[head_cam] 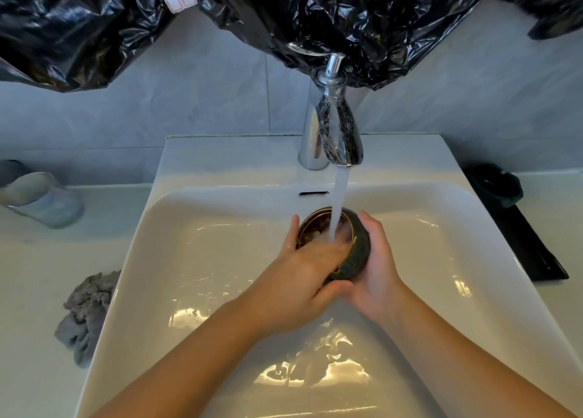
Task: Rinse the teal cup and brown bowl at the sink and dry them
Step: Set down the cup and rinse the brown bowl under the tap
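The brown bowl (359,247) is tilted in the white sink (195,260), under the water running from the chrome tap (337,133). My right hand (375,266) cups its dark outer side from the right. My left hand (303,269) holds its near rim, with the fingers reaching inside where the water lands. The teal cup (493,185) stands on a black mat (533,247) on the counter to the right of the sink.
A crumpled grey cloth (85,313) lies on the counter left of the sink. A clear glass jar (44,200) lies on its side at the far left. Black plastic sheeting (284,14) hangs over the wall above the tap.
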`<state>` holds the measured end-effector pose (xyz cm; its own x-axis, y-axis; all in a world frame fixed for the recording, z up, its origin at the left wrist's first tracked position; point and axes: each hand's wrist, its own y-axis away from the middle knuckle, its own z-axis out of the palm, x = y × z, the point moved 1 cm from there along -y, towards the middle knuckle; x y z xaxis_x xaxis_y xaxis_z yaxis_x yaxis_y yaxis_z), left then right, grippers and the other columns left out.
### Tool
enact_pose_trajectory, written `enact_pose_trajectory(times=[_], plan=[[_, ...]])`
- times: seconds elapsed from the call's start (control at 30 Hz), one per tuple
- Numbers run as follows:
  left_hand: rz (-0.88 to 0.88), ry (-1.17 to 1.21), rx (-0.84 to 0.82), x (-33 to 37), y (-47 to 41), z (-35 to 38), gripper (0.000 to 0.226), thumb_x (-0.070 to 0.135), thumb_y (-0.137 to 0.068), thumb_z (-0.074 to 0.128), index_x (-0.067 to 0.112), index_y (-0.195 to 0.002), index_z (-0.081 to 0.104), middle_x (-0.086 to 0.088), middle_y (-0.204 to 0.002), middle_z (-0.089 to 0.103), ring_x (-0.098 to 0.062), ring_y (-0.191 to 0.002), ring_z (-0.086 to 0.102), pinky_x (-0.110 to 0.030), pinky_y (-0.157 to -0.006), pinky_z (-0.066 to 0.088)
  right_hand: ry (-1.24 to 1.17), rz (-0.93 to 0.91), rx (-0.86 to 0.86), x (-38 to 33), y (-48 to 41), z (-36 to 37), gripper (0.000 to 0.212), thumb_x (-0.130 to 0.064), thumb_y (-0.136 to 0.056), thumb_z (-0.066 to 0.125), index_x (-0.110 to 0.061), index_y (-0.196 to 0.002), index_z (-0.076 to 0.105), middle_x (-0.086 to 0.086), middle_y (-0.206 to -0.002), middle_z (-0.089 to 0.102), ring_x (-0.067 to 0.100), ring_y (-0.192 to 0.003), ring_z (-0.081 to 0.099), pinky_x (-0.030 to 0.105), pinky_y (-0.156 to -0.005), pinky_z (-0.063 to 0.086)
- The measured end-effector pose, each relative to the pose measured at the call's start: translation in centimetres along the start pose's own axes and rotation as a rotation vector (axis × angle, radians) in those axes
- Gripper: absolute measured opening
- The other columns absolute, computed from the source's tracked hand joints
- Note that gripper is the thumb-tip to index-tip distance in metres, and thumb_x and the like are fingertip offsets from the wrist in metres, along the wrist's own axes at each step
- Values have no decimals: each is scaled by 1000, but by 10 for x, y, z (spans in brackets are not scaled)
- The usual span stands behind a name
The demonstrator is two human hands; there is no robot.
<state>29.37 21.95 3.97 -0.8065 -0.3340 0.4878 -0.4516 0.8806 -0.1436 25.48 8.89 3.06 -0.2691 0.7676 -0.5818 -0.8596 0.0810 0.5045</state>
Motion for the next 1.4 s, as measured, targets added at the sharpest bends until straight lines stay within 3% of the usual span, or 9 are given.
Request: enact_pose_trajectory(times=[0.2,0.37,0.53,0.67,0.83,0.93,1.03,1.2,1.4], plan=[[134,-259,54,-27,2,-15,19,40,-88,58,25,-93,67,8,-89,64,-9,-90,65,-65,-113,10,-1,-47,-64,-9,2,-2,57,-52,-87,43,-9,-102,76,18,-103,71,27,-93,70,37,-77,56],[31,-482,-13,-14,-10,-3,66,58,-85,52,11,-131,47,-12,-129,54,-27,-125,51,-60,-115,7,71,-62,-36,-3,0,1,56,-52,-87,43,-11,-114,70,16,-113,71,26,-104,69,42,-82,54],[53,-63,32,-4,-10,2,67,32,-88,60,18,-146,29,-4,-154,33,-20,-145,21,-64,-112,-6,32,-63,-3,-3,-2,-2,56,-55,-87,43,-12,-100,77,16,-109,73,28,-101,71,43,-85,52],[77,-235,54,-18,-8,-5,58,49,-83,63,23,-133,49,2,-130,60,-17,-124,54,-70,-110,1,-6,-42,-7,-5,-2,0,60,-55,-82,46,-8,-112,70,18,-111,71,31,-100,70,48,-83,54],[154,-363,165,-10,-10,-9,25,41,-79,70,18,-79,62,4,-73,63,-17,-71,62,-45,-99,39,-2,-128,-45,-5,-3,0,56,-55,-83,42,-15,-88,81,13,-93,75,23,-84,73,36,-69,59],[59,-9,87,4,-14,-10,24,27,-78,74,20,-81,51,6,-78,56,-12,-68,52,-28,-65,45,38,-132,-41,-1,-3,-1,61,-58,-82,41,-11,-95,78,16,-97,72,26,-90,71,40,-78,56],[-166,354,28,14,-16,-6,21,25,-86,65,27,-92,46,15,-81,46,-3,-71,46,-18,-63,36,45,-114,-48,3,-2,-3,60,-58,-82,42,-10,-95,77,18,-97,70,29,-94,69,46,-91,52],[155,-224,-5,-13,-8,0,40,48,-96,38,17,-83,59,3,-78,62,-18,-73,55,-34,-74,43,55,-52,-73,-1,-2,-3,56,-55,-82,47,-10,-94,78,15,-97,73,25,-91,71,37,-82,53],[-146,100,86,17,-16,1,25,38,-95,40,15,-93,50,-1,-88,57,-18,-77,53,-36,-70,46,18,-36,-13,-3,-5,-5,61,-51,-86,48,-4,-120,67,22,-116,66,34,-112,62,47,-106,43]])
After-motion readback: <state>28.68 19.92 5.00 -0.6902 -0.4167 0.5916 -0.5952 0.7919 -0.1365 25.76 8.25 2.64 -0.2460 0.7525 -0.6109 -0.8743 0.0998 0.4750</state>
